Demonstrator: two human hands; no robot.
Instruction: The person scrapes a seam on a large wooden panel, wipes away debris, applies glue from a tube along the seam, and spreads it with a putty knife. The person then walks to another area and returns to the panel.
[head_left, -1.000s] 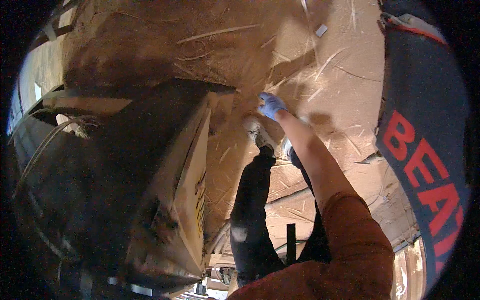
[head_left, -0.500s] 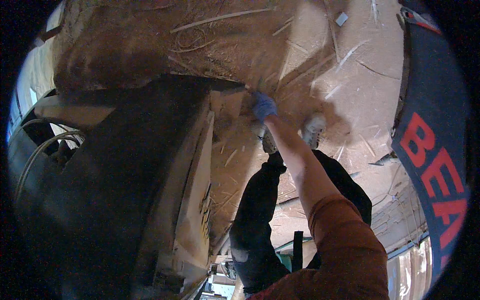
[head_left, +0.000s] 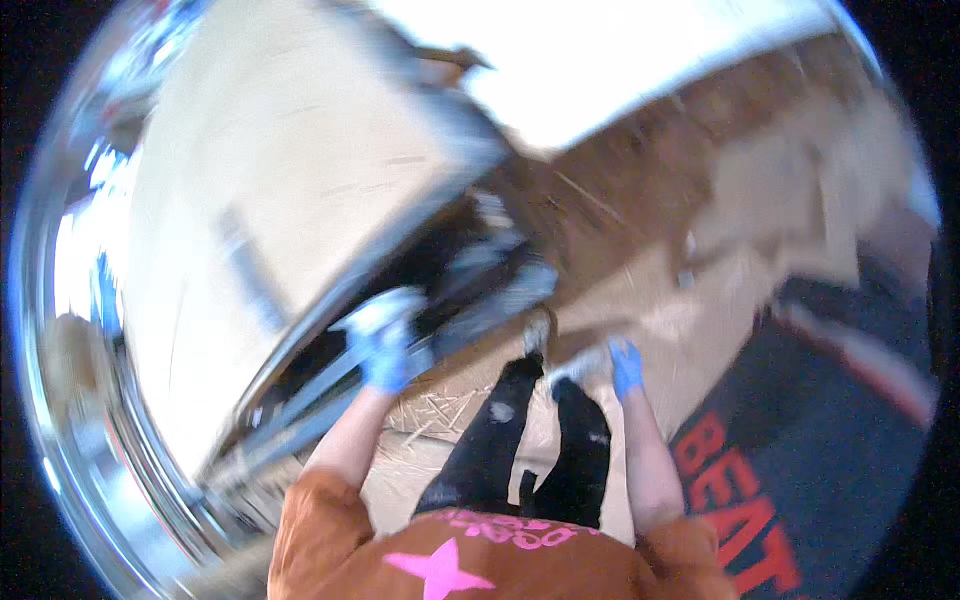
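Observation:
My left hand (head_left: pixel 383 350), in a blue glove, is over the dark recess (head_left: pixel 430 245) under a large pale panel (head_left: pixel 290 130). Motion smears its fingers, and a whitish patch at their tips could be glove or a held thing; I cannot tell. My right hand (head_left: pixel 626 366), gloved in blue as well, hangs beside my right leg with its fingers loosely apart. Nothing shows in it. A blurred metal edge (head_left: pixel 490 305) runs along the recess, just beyond my left hand.
Sawdust and thin wood strips (head_left: pixel 435 412) litter the brown floor. At the right lies a dark mat (head_left: pixel 740 430) with red lettering. Pale shoes (head_left: pixel 537 330) stand on the floor between my hands. Blurred machinery and bright light fill the far left.
My view has swung and the panel now shows from above. My right hand has come away from the dark machine's low corner to my side. My left hand has come into view.

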